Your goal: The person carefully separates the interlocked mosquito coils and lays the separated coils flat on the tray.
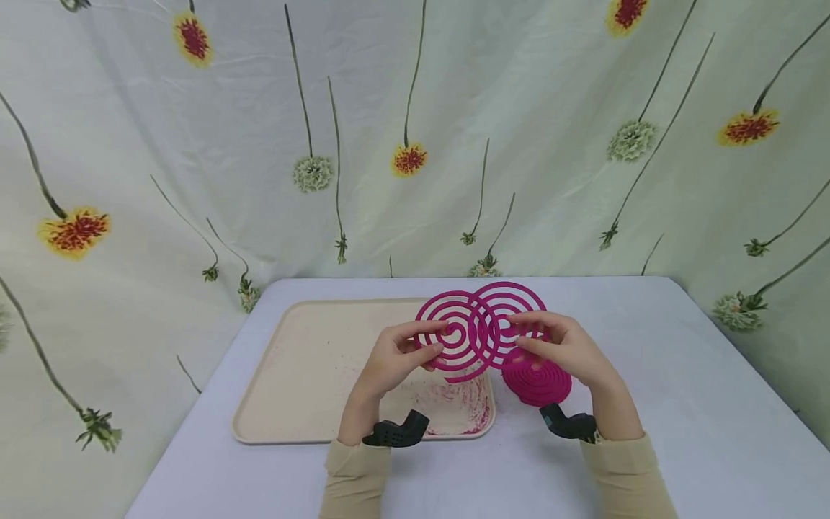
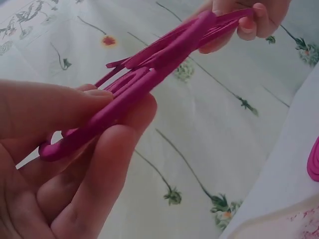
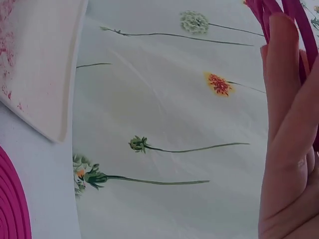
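Pink mosquito coils are in both hands, raised over the tray's right end. My left hand (image 1: 389, 364) pinches the left coil (image 2: 124, 102) between thumb and fingers, near its middle and left side. The right hand (image 1: 577, 349) pinches the other coil (image 1: 506, 285) in the same way. The two coils overlap where their inner sides meet; whether they are interlinked I cannot tell. Below the right hand, more coiled pink mosquito coil (image 1: 540, 387) lies flat on the table. In the right wrist view only a bit of the held coil shows, mostly behind the fingers.
A beige tray (image 1: 311, 375) lies on the white-covered table (image 1: 648, 375), with pink crumbs and smears at its right end. A flower-printed cloth (image 1: 551, 94) hangs behind the table. Each wrist wears a black device, at left (image 1: 397, 430) and right (image 1: 568, 423).
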Tool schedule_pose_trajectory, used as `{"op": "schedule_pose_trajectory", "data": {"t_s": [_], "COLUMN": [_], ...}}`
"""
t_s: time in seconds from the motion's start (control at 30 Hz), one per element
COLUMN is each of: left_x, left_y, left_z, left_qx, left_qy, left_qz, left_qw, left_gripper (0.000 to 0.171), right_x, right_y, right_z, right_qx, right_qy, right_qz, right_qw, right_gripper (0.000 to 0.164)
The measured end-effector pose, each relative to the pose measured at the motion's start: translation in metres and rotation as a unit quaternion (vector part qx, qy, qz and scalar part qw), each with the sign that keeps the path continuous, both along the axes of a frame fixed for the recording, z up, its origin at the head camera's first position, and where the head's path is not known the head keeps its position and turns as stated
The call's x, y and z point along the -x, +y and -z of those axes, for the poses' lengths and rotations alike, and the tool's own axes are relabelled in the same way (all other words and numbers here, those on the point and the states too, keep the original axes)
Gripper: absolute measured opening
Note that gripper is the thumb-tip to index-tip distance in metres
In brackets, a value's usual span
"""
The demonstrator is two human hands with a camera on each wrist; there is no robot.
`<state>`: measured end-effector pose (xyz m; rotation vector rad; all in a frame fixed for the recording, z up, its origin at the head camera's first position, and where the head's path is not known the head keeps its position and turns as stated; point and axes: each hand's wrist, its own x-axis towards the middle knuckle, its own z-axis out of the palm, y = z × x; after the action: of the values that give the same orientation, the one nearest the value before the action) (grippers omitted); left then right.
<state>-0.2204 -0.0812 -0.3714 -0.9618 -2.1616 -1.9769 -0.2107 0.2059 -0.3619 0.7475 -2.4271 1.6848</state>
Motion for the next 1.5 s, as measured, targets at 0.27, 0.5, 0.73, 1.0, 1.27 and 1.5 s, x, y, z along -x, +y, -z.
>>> {"op": "schedule_pose_trajectory", "data": {"t_s": [0.27,0.5,0.73,1.0,1.27,1.5], "left_x": [-0.002,-0.004,-0.006,-0.008,-0.002,0.002], "left_y": [0.006,0.029,0.047,0.056,0.041,0.017], "left_z": [0.000,0.002,0.005,0.008,0.006,0.003], "left_qx": [-0.048,-0.172,-0.206,-0.206,-0.178,-0.096], "left_qy": [-0.032,-0.029,-0.038,-0.013,0.003,-0.009], "left_qz": [-0.042,-0.086,-0.075,-0.062,-0.071,-0.014], "left_qw": [0.9974,0.9808,0.9750,0.9766,0.9814,0.9952], "left_gripper": [0.031,0.034,0.040,0.041,0.054,0.055], "right_x": [0.000,0.001,0.002,0.000,0.000,-0.001], "right_y": [-0.005,-0.036,-0.066,-0.073,-0.052,-0.024], "right_z": [-0.001,0.005,0.015,0.019,0.009,0.002], "right_qx": [0.039,0.177,0.254,0.247,0.170,0.110], "right_qy": [0.016,0.004,0.051,0.092,0.044,0.015], "right_qz": [-0.003,0.101,0.176,0.159,0.139,0.115], "right_qw": [0.999,0.979,0.950,0.951,0.975,0.987], "right_gripper": [0.028,0.030,0.028,0.029,0.046,0.033]}}
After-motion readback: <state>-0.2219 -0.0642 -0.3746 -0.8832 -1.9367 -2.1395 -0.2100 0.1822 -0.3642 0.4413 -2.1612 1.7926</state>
